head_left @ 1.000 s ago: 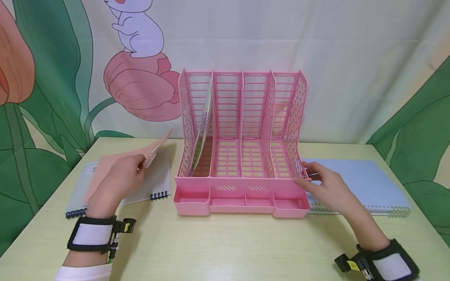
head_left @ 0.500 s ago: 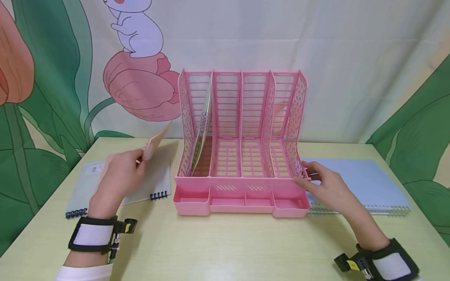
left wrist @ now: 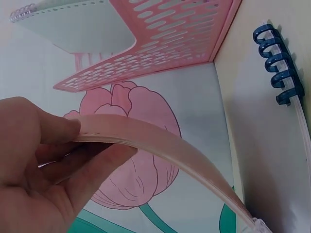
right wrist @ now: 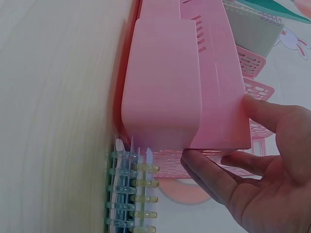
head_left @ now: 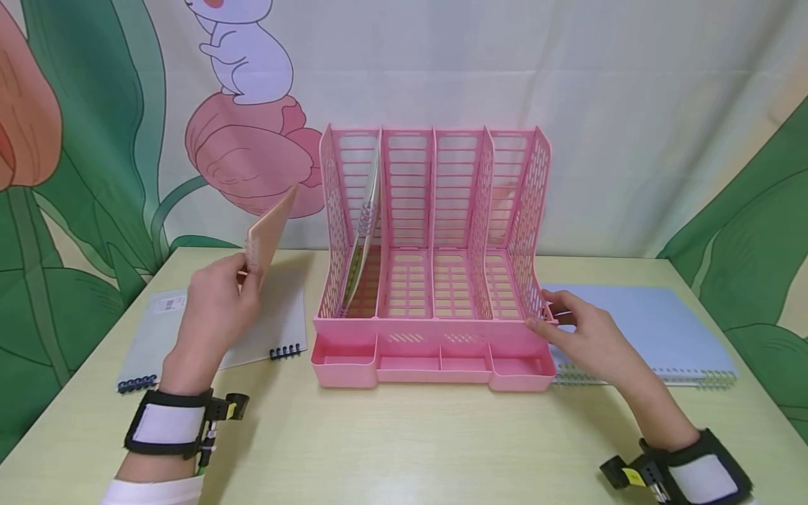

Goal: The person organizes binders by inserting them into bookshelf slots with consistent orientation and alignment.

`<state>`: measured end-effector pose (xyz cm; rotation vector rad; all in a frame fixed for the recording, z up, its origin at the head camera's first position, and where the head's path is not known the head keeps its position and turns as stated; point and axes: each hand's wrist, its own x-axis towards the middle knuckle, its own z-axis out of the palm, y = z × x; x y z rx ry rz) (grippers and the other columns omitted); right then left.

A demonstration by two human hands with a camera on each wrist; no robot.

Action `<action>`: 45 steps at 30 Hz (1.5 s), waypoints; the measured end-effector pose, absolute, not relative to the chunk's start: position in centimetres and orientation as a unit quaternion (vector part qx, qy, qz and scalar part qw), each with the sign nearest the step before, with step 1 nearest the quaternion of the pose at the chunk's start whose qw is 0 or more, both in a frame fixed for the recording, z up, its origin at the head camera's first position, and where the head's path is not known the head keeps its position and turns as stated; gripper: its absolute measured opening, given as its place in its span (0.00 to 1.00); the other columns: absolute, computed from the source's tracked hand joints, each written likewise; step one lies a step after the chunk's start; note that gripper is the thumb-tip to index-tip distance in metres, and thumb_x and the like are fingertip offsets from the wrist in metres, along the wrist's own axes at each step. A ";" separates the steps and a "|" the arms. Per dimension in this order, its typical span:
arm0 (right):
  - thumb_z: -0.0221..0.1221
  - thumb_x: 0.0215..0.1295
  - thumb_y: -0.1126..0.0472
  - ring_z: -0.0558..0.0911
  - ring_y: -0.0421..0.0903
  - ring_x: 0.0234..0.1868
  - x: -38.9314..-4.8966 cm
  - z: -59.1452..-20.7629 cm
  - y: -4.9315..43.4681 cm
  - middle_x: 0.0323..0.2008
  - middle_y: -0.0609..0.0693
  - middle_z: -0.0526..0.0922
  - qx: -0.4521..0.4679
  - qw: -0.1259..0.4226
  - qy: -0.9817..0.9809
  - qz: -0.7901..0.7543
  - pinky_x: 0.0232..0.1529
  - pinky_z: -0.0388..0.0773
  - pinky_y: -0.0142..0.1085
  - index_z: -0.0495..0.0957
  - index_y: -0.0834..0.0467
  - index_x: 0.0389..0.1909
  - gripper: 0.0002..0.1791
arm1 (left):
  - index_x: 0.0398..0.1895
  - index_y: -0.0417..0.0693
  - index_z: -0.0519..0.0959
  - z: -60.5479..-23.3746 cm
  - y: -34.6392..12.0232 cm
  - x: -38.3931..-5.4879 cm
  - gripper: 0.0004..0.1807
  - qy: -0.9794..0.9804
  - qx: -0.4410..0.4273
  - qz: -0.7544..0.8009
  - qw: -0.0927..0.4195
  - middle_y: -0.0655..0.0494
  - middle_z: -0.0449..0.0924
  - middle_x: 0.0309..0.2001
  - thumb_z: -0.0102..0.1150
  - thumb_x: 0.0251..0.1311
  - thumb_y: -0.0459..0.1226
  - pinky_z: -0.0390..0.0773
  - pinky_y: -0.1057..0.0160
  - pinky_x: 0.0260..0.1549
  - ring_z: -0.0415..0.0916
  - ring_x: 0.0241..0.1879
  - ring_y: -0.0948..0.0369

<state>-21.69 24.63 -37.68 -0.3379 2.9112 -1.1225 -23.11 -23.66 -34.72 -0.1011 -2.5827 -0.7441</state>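
My left hand [head_left: 217, 305] pinches a thin peach-coloured spiral notebook [head_left: 271, 228] between thumb and fingers, raised above the left side of the table. The notebook stands steeply tilted, and in the left wrist view its cover bends in a curve. At the middle stands a pink plastic file rack [head_left: 350, 325] with upright dividers. Its leftmost slot holds a leaning spiral notebook [head_left: 367, 231]. On the right, my right hand [head_left: 587, 337] grips the rack's front corner, thumb on the front face and fingers around the side, as the right wrist view shows.
Two grey notebooks with dark spiral rings, one left [head_left: 142, 344] and one nearer the rack [head_left: 278, 315], lie beneath the left hand. Blue-covered spiral notebooks [head_left: 650, 326] lie stacked right of the rack. A printed curtain [head_left: 618, 140] hangs behind the table [head_left: 404, 449].
My left hand has lifted the peach notebook off the grey notebooks and turned it more upright, uncovering a white label on the left one. My right hand and the rack stay put.
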 end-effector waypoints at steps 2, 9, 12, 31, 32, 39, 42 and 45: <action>0.62 0.71 0.42 0.79 0.62 0.59 -21.7 -37.7 24.6 0.63 0.65 0.76 -0.106 0.003 0.928 -0.358 0.52 0.81 0.56 0.66 0.66 0.73 0.41 | 0.59 0.27 0.77 -34.6 -23.5 -23.0 0.18 -0.931 -0.032 -0.275 0.237 0.30 0.81 0.51 0.54 0.75 0.34 0.85 0.41 0.34 0.81 0.42 0.40; 0.62 0.71 0.42 0.79 0.62 0.59 -21.7 -37.7 24.6 0.63 0.65 0.76 -0.105 0.003 0.928 -0.358 0.52 0.81 0.56 0.66 0.66 0.73 0.41 | 0.56 0.28 0.79 -34.1 -23.2 -22.8 0.17 -0.915 -0.039 -0.282 0.285 0.31 0.83 0.49 0.54 0.74 0.34 0.84 0.40 0.34 0.82 0.41 0.40; 0.62 0.71 0.42 0.79 0.62 0.59 -21.7 -37.7 24.6 0.63 0.65 0.76 -0.106 0.003 0.928 -0.358 0.52 0.81 0.56 0.66 0.66 0.73 0.41 | 0.55 0.27 0.80 -33.8 -23.2 -22.6 0.17 -0.909 -0.047 -0.284 0.302 0.32 0.83 0.48 0.55 0.73 0.34 0.83 0.39 0.34 0.82 0.41 0.40; 0.62 0.72 0.42 0.79 0.63 0.59 -21.6 -37.5 24.5 0.63 0.66 0.76 -0.108 0.002 0.929 -0.355 0.53 0.81 0.57 0.65 0.66 0.73 0.41 | 0.49 0.30 0.81 -32.7 -22.8 -21.9 0.14 -0.879 -0.037 -0.313 0.359 0.36 0.84 0.45 0.55 0.75 0.35 0.83 0.40 0.40 0.81 0.44 0.40; 0.62 0.72 0.42 0.79 0.63 0.59 -21.6 -37.4 24.5 0.64 0.66 0.76 -0.109 0.002 0.928 -0.355 0.53 0.81 0.57 0.65 0.66 0.73 0.41 | 0.49 0.30 0.81 -32.7 -22.8 -21.9 0.14 -0.878 -0.036 -0.313 0.360 0.36 0.84 0.45 0.54 0.75 0.36 0.82 0.40 0.40 0.81 0.44 0.40; 0.62 0.71 0.41 0.79 0.63 0.59 -21.5 -37.5 24.6 0.65 0.66 0.74 -0.105 0.004 0.928 -0.357 0.53 0.80 0.57 0.64 0.66 0.74 0.42 | 0.50 0.30 0.81 -32.5 -22.8 -21.9 0.14 -0.874 -0.035 -0.310 0.373 0.36 0.84 0.44 0.53 0.75 0.35 0.82 0.40 0.36 0.82 0.44 0.41; 0.62 0.71 0.41 0.79 0.63 0.59 -21.5 -37.6 24.6 0.65 0.66 0.74 -0.105 0.005 0.928 -0.356 0.53 0.81 0.57 0.64 0.66 0.74 0.42 | 0.51 0.30 0.81 -32.5 -22.9 -21.8 0.14 -0.873 -0.029 -0.310 0.375 0.36 0.84 0.44 0.54 0.75 0.35 0.82 0.41 0.36 0.82 0.44 0.41; 0.62 0.71 0.41 0.79 0.63 0.59 -21.6 -37.6 24.6 0.65 0.65 0.75 -0.108 0.004 0.928 -0.357 0.53 0.81 0.57 0.64 0.66 0.74 0.42 | 0.52 0.30 0.81 -32.5 -23.0 -21.7 0.15 -0.874 -0.021 -0.312 0.372 0.36 0.84 0.45 0.54 0.75 0.35 0.81 0.42 0.36 0.81 0.45 0.40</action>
